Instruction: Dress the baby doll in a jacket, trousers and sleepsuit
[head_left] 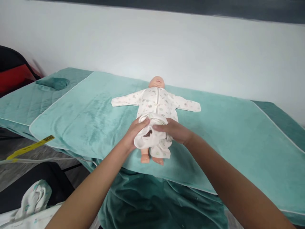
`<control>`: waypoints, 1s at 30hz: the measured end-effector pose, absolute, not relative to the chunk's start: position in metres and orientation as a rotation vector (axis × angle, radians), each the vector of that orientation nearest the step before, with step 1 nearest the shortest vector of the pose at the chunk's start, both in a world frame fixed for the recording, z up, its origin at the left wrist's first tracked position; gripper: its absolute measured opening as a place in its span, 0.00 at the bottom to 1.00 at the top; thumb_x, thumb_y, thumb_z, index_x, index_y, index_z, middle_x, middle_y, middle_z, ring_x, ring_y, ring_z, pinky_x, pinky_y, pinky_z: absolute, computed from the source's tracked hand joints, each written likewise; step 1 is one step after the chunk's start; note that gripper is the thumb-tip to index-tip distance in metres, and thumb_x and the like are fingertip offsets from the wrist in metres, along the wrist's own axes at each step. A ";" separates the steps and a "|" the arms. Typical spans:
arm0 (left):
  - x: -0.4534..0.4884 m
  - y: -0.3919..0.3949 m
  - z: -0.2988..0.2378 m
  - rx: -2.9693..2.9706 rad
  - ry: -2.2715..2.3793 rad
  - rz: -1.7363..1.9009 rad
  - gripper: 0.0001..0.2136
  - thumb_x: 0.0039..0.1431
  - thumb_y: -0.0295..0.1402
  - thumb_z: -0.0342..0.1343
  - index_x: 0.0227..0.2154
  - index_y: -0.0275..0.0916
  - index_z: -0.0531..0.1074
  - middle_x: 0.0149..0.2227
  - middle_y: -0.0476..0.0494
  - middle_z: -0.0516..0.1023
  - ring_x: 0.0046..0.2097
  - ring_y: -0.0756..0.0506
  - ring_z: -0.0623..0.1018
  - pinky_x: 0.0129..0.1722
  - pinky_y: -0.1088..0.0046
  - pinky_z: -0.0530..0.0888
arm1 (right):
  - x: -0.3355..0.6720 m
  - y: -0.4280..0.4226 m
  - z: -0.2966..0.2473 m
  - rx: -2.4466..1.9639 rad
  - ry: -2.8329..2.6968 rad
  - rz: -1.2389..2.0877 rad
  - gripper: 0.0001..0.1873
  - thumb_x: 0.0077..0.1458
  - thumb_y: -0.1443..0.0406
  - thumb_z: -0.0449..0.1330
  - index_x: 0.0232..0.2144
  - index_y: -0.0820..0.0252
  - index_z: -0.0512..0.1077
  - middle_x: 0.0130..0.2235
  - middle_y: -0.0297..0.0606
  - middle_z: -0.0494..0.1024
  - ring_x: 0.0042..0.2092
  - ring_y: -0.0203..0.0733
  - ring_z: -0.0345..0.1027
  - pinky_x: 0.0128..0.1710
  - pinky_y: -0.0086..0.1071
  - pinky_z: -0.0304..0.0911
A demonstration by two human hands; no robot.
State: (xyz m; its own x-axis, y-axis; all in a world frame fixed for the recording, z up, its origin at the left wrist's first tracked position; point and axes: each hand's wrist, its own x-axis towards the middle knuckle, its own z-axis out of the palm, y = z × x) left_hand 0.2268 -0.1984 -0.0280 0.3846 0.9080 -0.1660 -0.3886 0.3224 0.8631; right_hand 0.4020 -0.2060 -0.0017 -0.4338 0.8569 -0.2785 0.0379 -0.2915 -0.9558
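A baby doll [157,82] lies on its back on the bed, dressed in a white printed jacket [156,101] with both sleeves stretched out sideways. Above its legs I hold white printed baby pants [154,140], bunched up, with a dark gap in the gathered opening and one leg part hanging down at the right. My left hand [135,131] grips the left side of the cloth, thumb on top. Fingers of my right hand [175,129] are closed on the right side. Below the cloth the doll's bare feet [145,158] show; its upper legs are hidden.
A light green sheet [238,136] covers the bed, which has a face hole [53,83] at the left end. White printed cloths [35,197] lie on a black chair [45,175] at lower left. A cable [59,158] with a yellow tag [30,147] runs nearby. Behind is a white wall [143,41].
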 end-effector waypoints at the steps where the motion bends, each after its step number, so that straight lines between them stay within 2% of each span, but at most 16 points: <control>1: 0.228 -0.204 -0.025 0.854 0.789 0.985 0.22 0.51 0.45 0.67 0.44 0.35 0.76 0.35 0.42 0.82 0.36 0.44 0.80 0.38 0.71 0.73 | 0.402 -0.206 -0.003 -1.135 -1.313 1.740 0.21 0.50 0.52 0.68 0.40 0.60 0.77 0.38 0.37 0.81 0.39 0.42 0.74 0.39 0.32 0.67; 4: 0.234 -0.227 -0.020 0.843 0.917 1.062 0.21 0.51 0.47 0.65 0.43 0.37 0.76 0.33 0.45 0.81 0.35 0.45 0.79 0.37 0.71 0.73 | 0.399 -0.205 -0.007 -1.159 -1.365 1.542 0.20 0.53 0.51 0.65 0.42 0.59 0.75 0.39 0.36 0.81 0.40 0.42 0.73 0.39 0.33 0.65; 7: 0.242 -0.256 -0.018 0.707 1.033 1.130 0.21 0.53 0.47 0.64 0.44 0.38 0.75 0.30 0.47 0.79 0.33 0.46 0.78 0.35 0.71 0.73 | 0.396 -0.206 -0.004 -1.249 -1.692 1.365 0.15 0.54 0.55 0.65 0.39 0.59 0.75 0.38 0.35 0.80 0.40 0.43 0.72 0.39 0.33 0.63; 11: 0.251 -0.297 -0.018 0.464 1.044 1.254 0.22 0.55 0.43 0.64 0.50 0.40 0.72 0.42 0.43 0.80 0.41 0.45 0.79 0.41 0.71 0.74 | 0.392 -0.208 0.001 -1.322 -2.131 1.229 0.11 0.56 0.56 0.61 0.32 0.58 0.72 0.36 0.34 0.79 0.38 0.42 0.70 0.35 0.32 0.58; 13: 0.255 -0.315 -0.020 0.363 1.064 1.290 0.22 0.55 0.42 0.63 0.52 0.41 0.71 0.44 0.43 0.80 0.44 0.44 0.79 0.43 0.71 0.74 | 0.389 -0.209 0.001 -1.378 -2.336 1.105 0.10 0.56 0.58 0.60 0.30 0.58 0.71 0.34 0.35 0.78 0.35 0.41 0.69 0.33 0.31 0.55; 18: 0.255 -0.344 -0.035 0.155 1.186 1.345 0.19 0.54 0.39 0.64 0.48 0.40 0.71 0.38 0.46 0.80 0.39 0.48 0.78 0.41 0.74 0.73 | 0.379 -0.213 -0.001 -1.389 -2.776 0.686 0.10 0.56 0.60 0.59 0.25 0.58 0.68 0.27 0.34 0.75 0.30 0.37 0.64 0.29 0.31 0.47; 22: 0.243 -0.348 -0.060 0.090 1.257 1.363 0.19 0.50 0.34 0.65 0.47 0.40 0.71 0.38 0.48 0.80 0.38 0.49 0.77 0.40 0.75 0.72 | 0.370 -0.218 -0.006 -1.411 -2.911 0.473 0.10 0.56 0.59 0.58 0.27 0.58 0.69 0.29 0.35 0.77 0.29 0.38 0.65 0.27 0.33 0.43; 30: 0.237 -0.349 -0.065 0.256 1.253 1.284 0.16 0.54 0.37 0.64 0.44 0.38 0.73 0.37 0.47 0.78 0.38 0.48 0.76 0.40 0.74 0.71 | 0.358 -0.227 -0.014 -1.490 -3.001 0.313 0.10 0.59 0.59 0.56 0.33 0.58 0.73 0.30 0.40 0.78 0.30 0.43 0.70 0.28 0.33 0.48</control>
State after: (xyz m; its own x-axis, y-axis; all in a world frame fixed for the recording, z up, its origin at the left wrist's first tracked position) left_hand 0.2370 -0.3489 -0.0653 -0.2144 0.8093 -0.5469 -0.5671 0.3528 0.7443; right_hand 0.3583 -0.2270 -0.0135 -0.5879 0.7593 -0.2791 0.8005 0.5957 -0.0655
